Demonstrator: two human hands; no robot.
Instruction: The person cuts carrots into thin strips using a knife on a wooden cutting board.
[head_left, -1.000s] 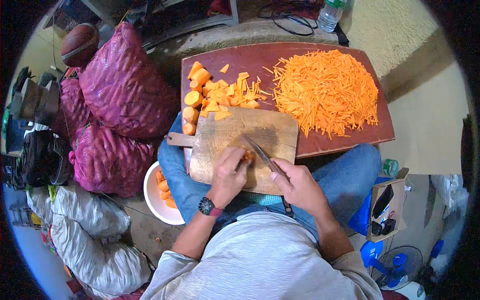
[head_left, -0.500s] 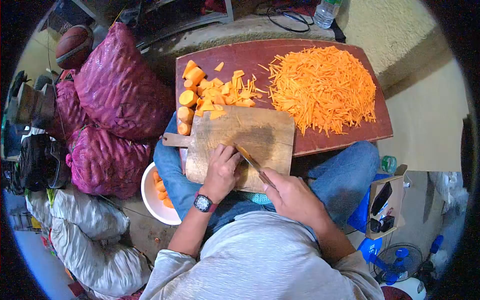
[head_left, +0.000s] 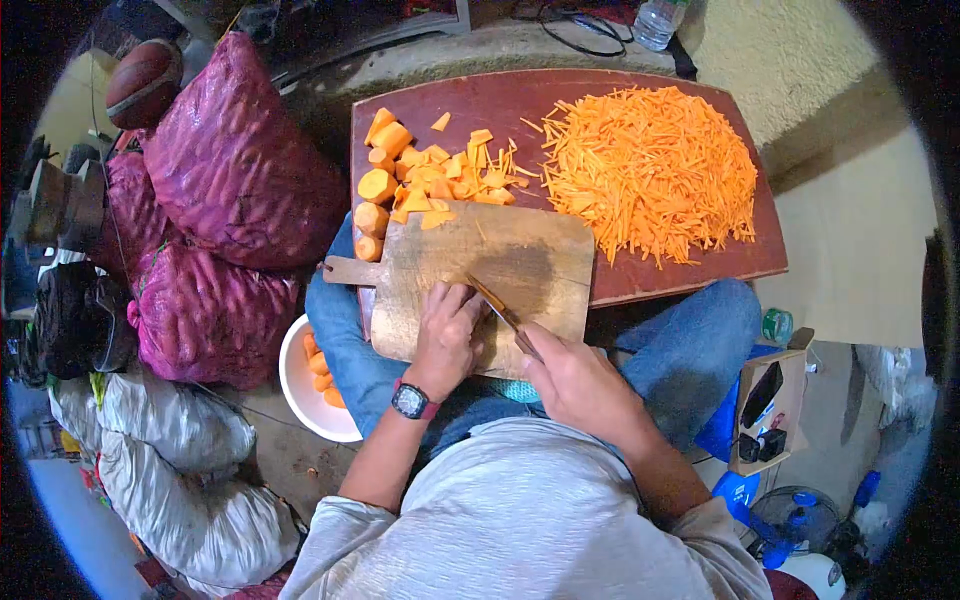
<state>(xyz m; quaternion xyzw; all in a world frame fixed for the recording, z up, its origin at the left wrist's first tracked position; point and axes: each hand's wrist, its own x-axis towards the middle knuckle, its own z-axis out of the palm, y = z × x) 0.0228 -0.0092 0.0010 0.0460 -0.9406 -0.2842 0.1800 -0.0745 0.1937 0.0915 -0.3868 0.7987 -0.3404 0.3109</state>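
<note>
A wooden cutting board [head_left: 553,320] with a short handle lies across the lap and the near edge of the red tabletop. My right hand [head_left: 582,384] is wrapped round the handle of a knife [head_left: 494,302], whose blade points up and left over the board. Close beside the blade, my left hand [head_left: 449,338] presses on the board with its fingers curled under. Whatever is beneath those fingers is hidden. Past the board's top left corner are carrot chunks [head_left: 377,186] and thin carrot slices [head_left: 436,184]. A large heap of carrot strips [head_left: 650,175] covers the tabletop's right part.
The red tabletop [head_left: 690,280] reaches away in front. A white basin [head_left: 297,392] with carrot pieces stands left of the knee. Purple mesh sacks [head_left: 240,170] and white sacks [head_left: 185,500] fill the left side. At right are a cardboard box [head_left: 793,405] and a fan [head_left: 800,520].
Both hands and the knife stay at nearly the same spot on the board, with the blade shifted very slightly. The whole view has moved a little.
</note>
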